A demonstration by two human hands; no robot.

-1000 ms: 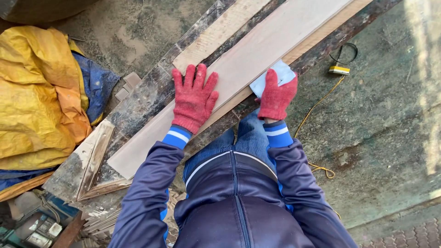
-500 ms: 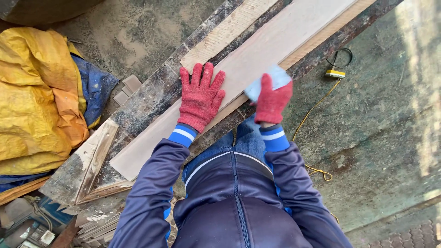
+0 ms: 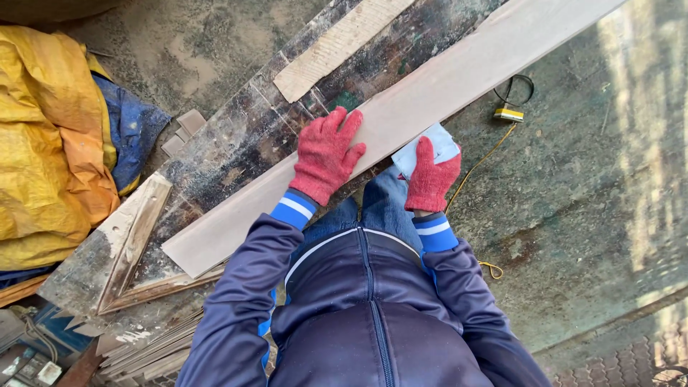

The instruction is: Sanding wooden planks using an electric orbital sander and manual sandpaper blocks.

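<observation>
Left hand (image 3: 326,154), palm flat and fingers spread, pins the long plank (image 3: 401,118) to the stained workbench (image 3: 236,140); right hand (image 3: 430,178) pinches a pale sheet (image 3: 428,147), probably sandpaper, against its near edge.

Both my gloves are red knit cloth. Long plank (image 3: 401,115): pale bare wood, smooth, matt. Bench top (image 3: 236,143): dark, rough, scuffed wood. Pad (image 3: 430,147): pale blue, matt.

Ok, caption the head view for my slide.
Left hand in red glove steadies a long board; right hand presses a pale sanding pad against its edge.
</observation>
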